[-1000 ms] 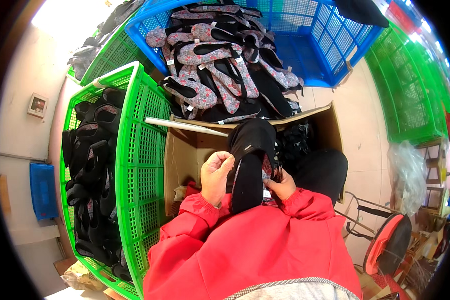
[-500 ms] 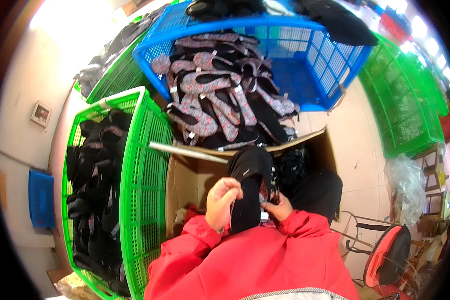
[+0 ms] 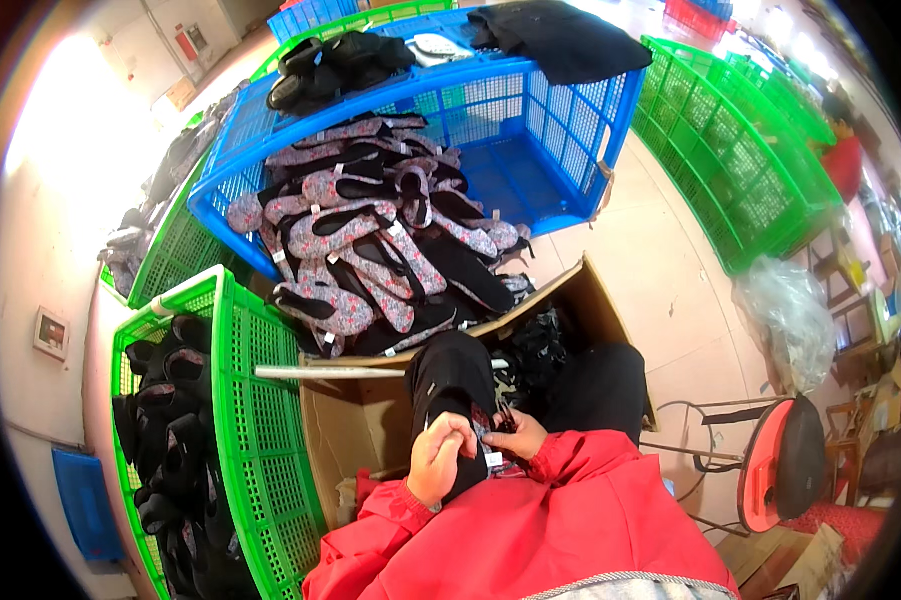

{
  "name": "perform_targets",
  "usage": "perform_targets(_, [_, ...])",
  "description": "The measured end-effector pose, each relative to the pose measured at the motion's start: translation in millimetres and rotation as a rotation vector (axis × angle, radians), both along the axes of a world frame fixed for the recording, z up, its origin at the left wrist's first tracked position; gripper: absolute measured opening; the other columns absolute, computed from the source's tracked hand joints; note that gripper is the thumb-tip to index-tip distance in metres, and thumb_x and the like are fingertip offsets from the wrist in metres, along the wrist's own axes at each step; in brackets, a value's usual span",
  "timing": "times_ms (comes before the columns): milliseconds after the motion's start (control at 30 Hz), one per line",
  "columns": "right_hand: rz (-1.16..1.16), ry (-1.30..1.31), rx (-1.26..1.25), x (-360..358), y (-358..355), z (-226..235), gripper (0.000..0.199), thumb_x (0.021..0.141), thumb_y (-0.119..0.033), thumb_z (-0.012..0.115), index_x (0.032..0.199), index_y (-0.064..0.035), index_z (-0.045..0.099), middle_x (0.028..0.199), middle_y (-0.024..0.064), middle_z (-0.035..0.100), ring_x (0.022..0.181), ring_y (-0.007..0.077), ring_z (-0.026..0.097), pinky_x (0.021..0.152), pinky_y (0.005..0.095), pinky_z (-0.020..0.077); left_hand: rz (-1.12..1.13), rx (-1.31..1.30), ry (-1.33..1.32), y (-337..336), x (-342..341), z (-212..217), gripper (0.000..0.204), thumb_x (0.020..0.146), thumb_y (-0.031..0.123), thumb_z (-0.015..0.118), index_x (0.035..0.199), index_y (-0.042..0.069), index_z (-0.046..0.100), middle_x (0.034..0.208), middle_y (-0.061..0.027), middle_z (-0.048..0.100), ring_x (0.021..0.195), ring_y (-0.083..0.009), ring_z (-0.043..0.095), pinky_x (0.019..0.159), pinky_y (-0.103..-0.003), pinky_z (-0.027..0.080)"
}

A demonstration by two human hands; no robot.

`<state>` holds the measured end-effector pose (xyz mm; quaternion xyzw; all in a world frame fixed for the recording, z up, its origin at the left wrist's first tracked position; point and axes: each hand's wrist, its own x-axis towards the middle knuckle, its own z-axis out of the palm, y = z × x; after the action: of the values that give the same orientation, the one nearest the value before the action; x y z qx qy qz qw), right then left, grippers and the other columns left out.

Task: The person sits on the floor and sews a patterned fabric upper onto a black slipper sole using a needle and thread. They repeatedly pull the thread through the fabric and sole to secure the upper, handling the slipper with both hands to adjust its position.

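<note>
My left hand (image 3: 441,458) is closed in a pinch above my left thigh; whatever its fingers hold is too small to make out. Just to its right, my right hand (image 3: 517,436) grips the edge of a black slipper with floral lining (image 3: 483,420) in my lap. A small white label (image 3: 494,460) shows on the slipper between my hands, and the left hand hides part of the slipper. Beyond my knees, a pile of floral-lined slippers (image 3: 341,228) spills out of a blue plastic crate (image 3: 531,190) lying on its side.
A cardboard box (image 3: 611,300) stands around my knees, with a pale bar (image 3: 331,372) across it. At left is a green crate (image 3: 271,440) of black slippers (image 3: 176,440). Green crates (image 3: 731,160), a clear plastic bag (image 3: 786,310) and a red-and-black stool (image 3: 781,465) are at right.
My left hand has come closer to my right hand and the slipper. The right hand keeps its grip. The whole view has shifted, with the crates appearing farther left.
</note>
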<state>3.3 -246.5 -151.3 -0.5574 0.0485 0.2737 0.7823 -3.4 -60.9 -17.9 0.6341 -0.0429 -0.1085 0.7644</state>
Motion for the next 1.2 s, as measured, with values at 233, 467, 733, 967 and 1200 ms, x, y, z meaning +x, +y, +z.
perform_targets(233, [-0.037, 0.054, -0.02, -0.2, 1.1, 3.3, 0.028, 0.079, -0.006, 0.078, 0.093, -0.0081, 0.054, 0.082, -0.0023, 0.058, 0.07, 0.0078, 0.056, 0.064, 0.023, 0.0471, 0.027, -0.384, 0.174, 5.2, 11.3, 0.0, 0.013, 0.094, 0.006, 0.036, 0.098, 0.005, 0.049, 0.081, -0.0084, 0.057, 0.07, -0.0149, 0.053, 0.065, -0.026, 0.044])
perform_targets(467, [-0.083, 0.098, 0.082, -3.5, 5.5, 11.3, 0.027, 0.078, -0.004, 0.079, 0.092, -0.0083, 0.055, 0.08, -0.0028, 0.058, 0.069, 0.0067, 0.056, 0.065, 0.0212, 0.0463, 0.014, -0.661, 0.234, 6.0, 7.2, 11.3, 0.008, 0.101, 0.019, 0.046, 0.105, 0.011, 0.046, 0.077, -0.0062, 0.049, 0.066, -0.0171, 0.048, 0.06, -0.029, 0.04])
perform_targets(733, [-0.069, 0.083, 0.076, -3.0, 3.4, 5.2, 0.027, 0.078, -0.005, 0.079, 0.092, -0.008, 0.056, 0.08, -0.0041, 0.057, 0.071, 0.0055, 0.053, 0.067, 0.0208, 0.0451, -0.028, -0.833, 0.352, 9.0, 8.0, 11.5, 0.007, 0.102, 0.017, 0.045, 0.105, 0.012, 0.049, 0.071, -0.0002, 0.042, 0.06, -0.0117, 0.039, 0.056, -0.025, 0.034])
perform_targets(967, [-0.074, 0.076, 0.059, -3.9, 2.8, -0.9, 0.029, 0.077, -0.007, 0.081, 0.092, -0.0082, 0.056, 0.081, -0.0042, 0.055, 0.072, 0.0053, 0.052, 0.067, 0.0203, 0.0443, 0.001, -0.825, 0.378, 8.8, 8.9, 17.4, 0.009, 0.102, 0.017, 0.045, 0.105, 0.012, 0.052, 0.068, 0.0012, 0.04, 0.057, -0.0107, 0.037, 0.055, -0.024, 0.032])
perform_targets(1200, [-0.089, 0.124, 0.097, -4.1, 4.1, 1.2, 0.028, 0.078, -0.004, 0.079, 0.093, -0.008, 0.056, 0.081, -0.0034, 0.057, 0.071, 0.0059, 0.054, 0.066, 0.0207, 0.0459, 0.037, -0.75, 0.348, 7.7, 6.9, 16.1, 0.01, 0.102, 0.015, 0.044, 0.104, 0.009, 0.052, 0.066, 0.0009, 0.04, 0.056, -0.0105, 0.038, 0.055, -0.025, 0.031])
